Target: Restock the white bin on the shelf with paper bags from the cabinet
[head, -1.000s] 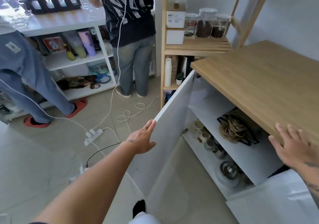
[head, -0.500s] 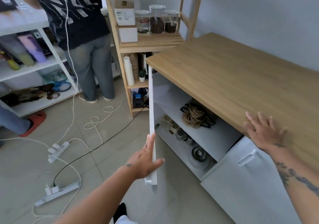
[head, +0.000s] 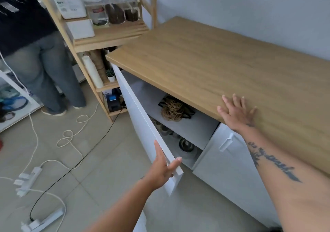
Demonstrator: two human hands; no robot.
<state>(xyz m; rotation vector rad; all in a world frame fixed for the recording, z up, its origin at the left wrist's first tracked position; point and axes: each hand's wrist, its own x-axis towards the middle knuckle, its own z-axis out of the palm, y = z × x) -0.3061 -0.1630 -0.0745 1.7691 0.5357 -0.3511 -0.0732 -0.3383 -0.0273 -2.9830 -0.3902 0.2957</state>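
Left hand [head: 163, 169] grip holds the white cabinet door [head: 142, 124] edge at 6 o'clock. Right hand [head: 235, 112], grip wide, lies flat on the worktop [head: 205, 61]. White bin [head: 81, 28] sits on the wooden shelf [head: 110, 35] at 11 o'clock.

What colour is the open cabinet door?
White, seen in the head view: cabinet door, held by the left hand.

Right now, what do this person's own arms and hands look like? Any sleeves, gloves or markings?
Both arms are bare to the edge of the picture: no sleeves, gloves, rings or watch show. The right forearm carries a dark tattoo, script-like lines with leafy strokes running along it toward the right hand. A small dark mark, probably another tattoo, sits at the wrist of the left hand. The nails look short and unpainted.
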